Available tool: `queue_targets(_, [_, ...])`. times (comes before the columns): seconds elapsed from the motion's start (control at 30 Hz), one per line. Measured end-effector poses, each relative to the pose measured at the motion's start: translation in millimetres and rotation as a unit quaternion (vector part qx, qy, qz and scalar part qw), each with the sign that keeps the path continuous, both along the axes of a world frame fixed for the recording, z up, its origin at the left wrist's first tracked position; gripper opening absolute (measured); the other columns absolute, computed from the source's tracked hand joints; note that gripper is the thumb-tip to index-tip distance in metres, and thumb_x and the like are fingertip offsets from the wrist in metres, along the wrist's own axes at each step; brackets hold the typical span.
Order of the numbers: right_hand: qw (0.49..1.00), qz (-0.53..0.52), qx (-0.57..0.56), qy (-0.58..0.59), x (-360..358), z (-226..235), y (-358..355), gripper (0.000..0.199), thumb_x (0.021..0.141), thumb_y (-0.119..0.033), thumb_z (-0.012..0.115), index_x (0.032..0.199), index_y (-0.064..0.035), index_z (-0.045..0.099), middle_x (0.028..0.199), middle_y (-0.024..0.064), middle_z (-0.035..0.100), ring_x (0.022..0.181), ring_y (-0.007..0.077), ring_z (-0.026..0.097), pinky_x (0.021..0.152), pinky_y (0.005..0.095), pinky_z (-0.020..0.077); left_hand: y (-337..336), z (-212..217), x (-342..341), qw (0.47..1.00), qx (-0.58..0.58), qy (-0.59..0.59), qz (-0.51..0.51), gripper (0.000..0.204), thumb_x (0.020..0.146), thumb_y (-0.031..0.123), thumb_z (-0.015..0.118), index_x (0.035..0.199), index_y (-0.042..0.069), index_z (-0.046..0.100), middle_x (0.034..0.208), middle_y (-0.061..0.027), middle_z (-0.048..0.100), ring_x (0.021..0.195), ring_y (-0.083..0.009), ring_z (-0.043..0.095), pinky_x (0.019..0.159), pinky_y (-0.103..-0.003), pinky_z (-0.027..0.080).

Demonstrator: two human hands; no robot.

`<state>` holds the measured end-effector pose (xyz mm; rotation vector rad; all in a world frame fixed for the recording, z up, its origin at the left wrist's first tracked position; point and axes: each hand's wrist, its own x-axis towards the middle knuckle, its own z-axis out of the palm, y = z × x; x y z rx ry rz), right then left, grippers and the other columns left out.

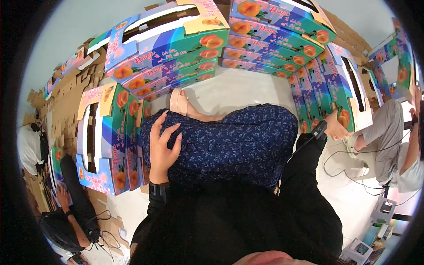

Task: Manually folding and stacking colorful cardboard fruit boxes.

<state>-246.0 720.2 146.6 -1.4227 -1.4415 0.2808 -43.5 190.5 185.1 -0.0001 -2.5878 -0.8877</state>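
My left hand point(164, 148) is open above my lap, its fingers spread over the dark blue floral skirt point(229, 141). Nothing is in it. To its left stands a stack of printed fruit cartons point(121, 132) in green, blue and pink with orange fruit pictures. My right hand point(337, 126) reaches to the lower near corner of the right-hand carton stack point(329, 88). Its fingers are stretched out and apart at the carton's edge; whether they press on it I cannot tell. The outermost carton there has a long slot in its white top.
Taller carton stacks stand ahead, one at left point(176, 48) and one at right point(274, 37). Flattened brown cardboard point(62, 101) is piled at far left. Co-workers sit at left point(75, 212) and right point(388, 128). A black cable point(344, 170) trails over the floor at right.
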Motion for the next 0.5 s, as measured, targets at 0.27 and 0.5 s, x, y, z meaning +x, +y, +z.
queue_targets(0.27, [0.999,0.006,0.027,0.021,4,2,-15,0.118,0.047,-0.044,0.085,0.134,-0.0002,0.018,0.118,0.0206,0.041,0.11,0.0356,0.04,0.092,0.0499,0.0287,7,1,-3,1.0,-0.004,-0.005,-0.013,0.029,0.075,0.006,0.066,0.104,0.008,0.064,0.134,-0.0156,0.043,0.122,-0.0333,0.043,0.096,-0.042,0.038])
queue_targets(0.5, [0.996,0.061,0.027,0.052,12,3,-13,0.117,0.048,-0.034,0.086,0.134,0.0047,0.017,0.117,0.0243,0.038,0.106,0.038,0.042,0.088,0.0497,0.0375,3,2,1,1.0,-0.003,-0.006,-0.007,0.027,0.076,0.007,0.067,0.103,0.007,0.064,0.134,-0.0157,0.043,0.122,-0.0331,0.043,0.096,-0.042,0.038])
